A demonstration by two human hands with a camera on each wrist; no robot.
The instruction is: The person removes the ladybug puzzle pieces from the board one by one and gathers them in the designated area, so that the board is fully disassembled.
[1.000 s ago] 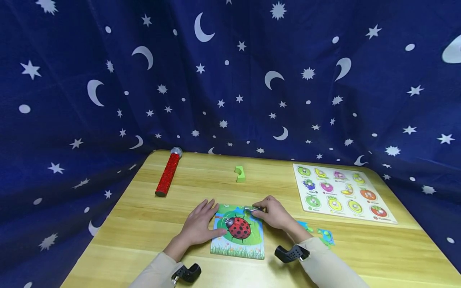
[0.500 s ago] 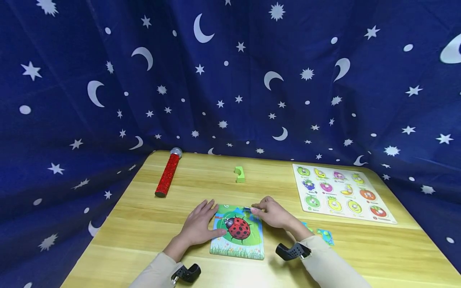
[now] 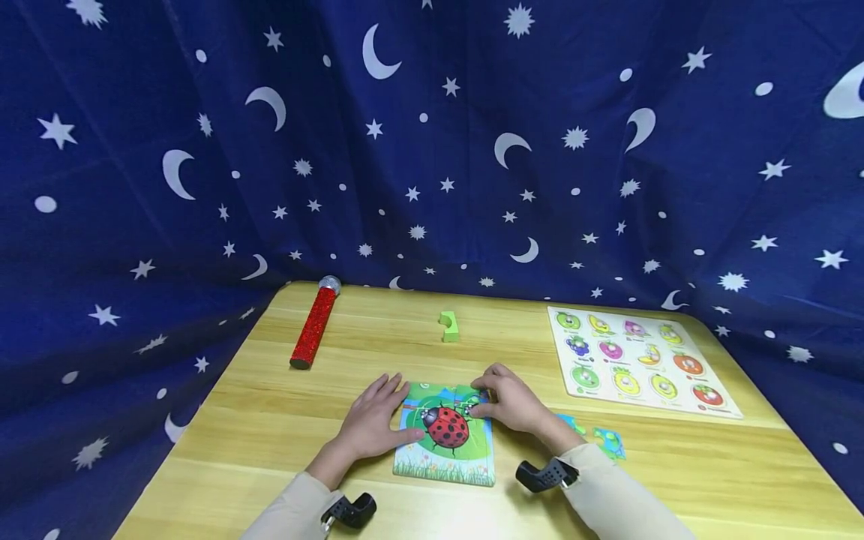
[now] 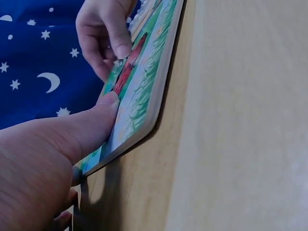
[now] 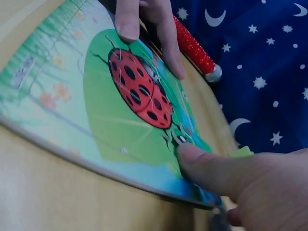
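A ladybug jigsaw puzzle [image 3: 442, 465] lies flat on the wooden table in front of me. My left hand [image 3: 371, 424] rests along its left side with fingers stretched out, the thumb on the picture near the ladybug [image 5: 139, 89]. At the puzzle's upper right corner, my right hand [image 3: 514, 401] pinches a puzzle piece [image 5: 183, 136] between thumb and curled fingers; the piece shows a small green insect and lies about level with the picture. My right fingertips are partly hidden behind the puzzle's edge in the right wrist view.
Loose puzzle pieces [image 3: 610, 442] lie right of my right hand, partly behind the forearm. A fruit peg board [image 3: 621, 360] lies at the back right. A green notched block [image 3: 450, 328] sits at the back middle, a red glittery microphone [image 3: 315, 326] at the back left.
The piece in my right hand was tilted up on edge; now it lies down at the puzzle's upper right, its picture side showing. My left hand has kept its place.
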